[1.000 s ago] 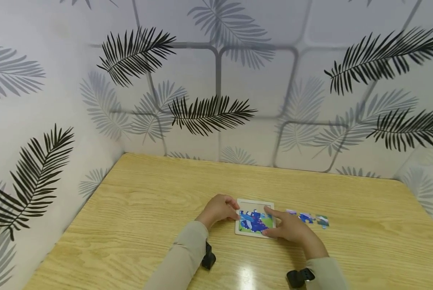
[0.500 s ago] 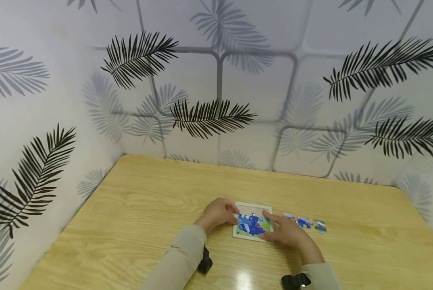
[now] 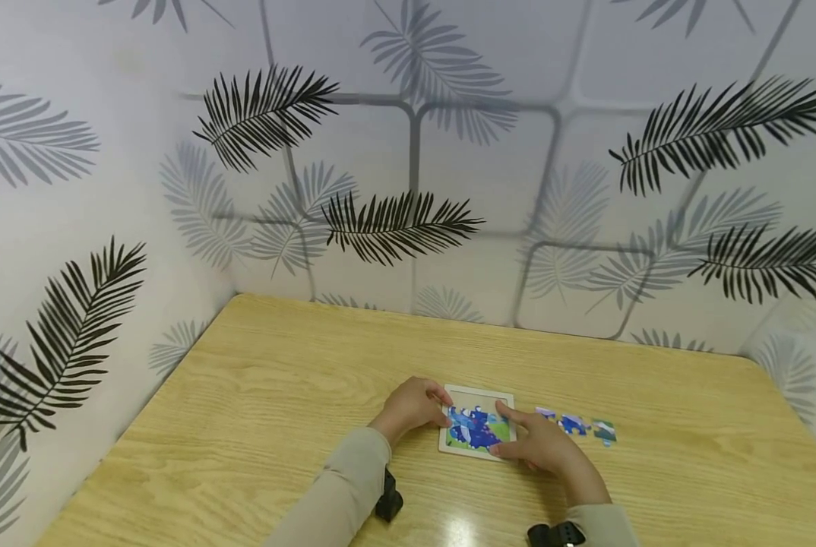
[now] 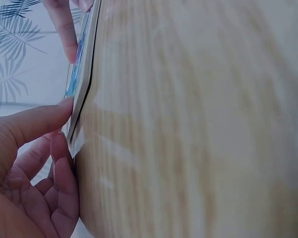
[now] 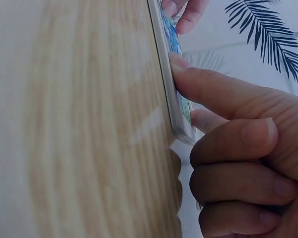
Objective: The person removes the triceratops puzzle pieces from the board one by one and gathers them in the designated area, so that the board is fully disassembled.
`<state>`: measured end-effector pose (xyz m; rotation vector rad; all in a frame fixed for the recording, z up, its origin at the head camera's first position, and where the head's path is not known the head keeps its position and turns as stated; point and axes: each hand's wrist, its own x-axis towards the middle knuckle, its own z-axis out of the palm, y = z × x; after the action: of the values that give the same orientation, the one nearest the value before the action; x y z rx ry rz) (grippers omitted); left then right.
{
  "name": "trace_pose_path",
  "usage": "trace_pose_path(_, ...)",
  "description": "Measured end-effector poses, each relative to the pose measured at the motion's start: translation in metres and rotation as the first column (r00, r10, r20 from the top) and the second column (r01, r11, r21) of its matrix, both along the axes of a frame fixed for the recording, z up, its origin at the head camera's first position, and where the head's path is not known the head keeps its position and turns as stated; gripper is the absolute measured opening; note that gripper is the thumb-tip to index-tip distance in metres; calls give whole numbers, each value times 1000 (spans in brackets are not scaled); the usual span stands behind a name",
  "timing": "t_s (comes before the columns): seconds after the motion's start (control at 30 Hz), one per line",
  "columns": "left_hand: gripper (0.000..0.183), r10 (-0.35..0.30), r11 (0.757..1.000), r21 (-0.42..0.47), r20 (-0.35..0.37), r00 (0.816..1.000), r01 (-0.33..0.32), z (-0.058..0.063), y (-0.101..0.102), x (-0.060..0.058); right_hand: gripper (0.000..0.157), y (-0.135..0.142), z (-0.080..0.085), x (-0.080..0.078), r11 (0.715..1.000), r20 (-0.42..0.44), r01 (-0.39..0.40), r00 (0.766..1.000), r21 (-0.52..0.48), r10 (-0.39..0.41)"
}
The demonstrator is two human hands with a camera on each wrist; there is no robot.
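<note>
A small jigsaw puzzle in a pale frame (image 3: 472, 396) lies flat on the table between the hands. Joined blue and green pieces (image 3: 476, 434) cover its nearer part, while a bare strip shows along the far side. The left hand (image 3: 406, 409) holds the frame's left edge; its thumb (image 4: 44, 119) lies over the rim and the fingers curl beside it. From the right, the right hand (image 3: 548, 441) presses thumb and index finger, spread apart, onto the puzzle's right side. Its other fingers (image 5: 233, 183) are bent in next to the frame's corner.
Three loose puzzle pieces (image 3: 574, 425) lie in a row to the right of the frame, partly behind the right hand. The wood-grain table (image 3: 298, 365) meets a leaf-patterned wall (image 3: 476, 167) at the back. Black wrist devices (image 3: 389, 497) sit on both forearms.
The whole head view has shifted slightly, with table and wall lower in it. Both hands keep their places on the puzzle; the loose pieces stay put.
</note>
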<state>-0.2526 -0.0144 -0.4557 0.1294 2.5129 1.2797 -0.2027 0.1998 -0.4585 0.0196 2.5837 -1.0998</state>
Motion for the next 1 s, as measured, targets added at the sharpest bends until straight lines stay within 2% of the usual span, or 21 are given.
trace_pose_path(0.13, 21, 5, 1000, 4, -17, 1000, -5, -1, 0, 2, 79, -1, 0, 0, 1000, 17, 9, 1000, -5, -9)
trace_pose_path(0.37, 23, 12, 995, 100, -67, 998, -5, -4, 1, 5, 79, 0, 0, 0, 1000, 18, 9, 1000, 6, -9)
trace_pose_path(0.47, 22, 14, 991, 135, -65, 998, -5, -4, 2, 3, 78, 0, -1, 0, 1000, 25, 12, 1000, 2, -12)
trace_pose_path(0.7, 20, -15, 987, 158, -68, 998, 25, -4, 2, 1, 78, 2, -2, 0, 1000, 18, 4, 1000, -22, -3)
trace_pose_path(0.87, 16, -16, 974, 226, -22, 1000, 21, -3, 1, 3, 77, 0, -1, -1, 1000, 23, 13, 1000, -12, -13)
trace_pose_path(1.0, 10, 13, 961, 275, 26, 1000, -19, -5, 1, 3, 76, 0, -1, 1, 999, 33, 31, 999, -11, -30)
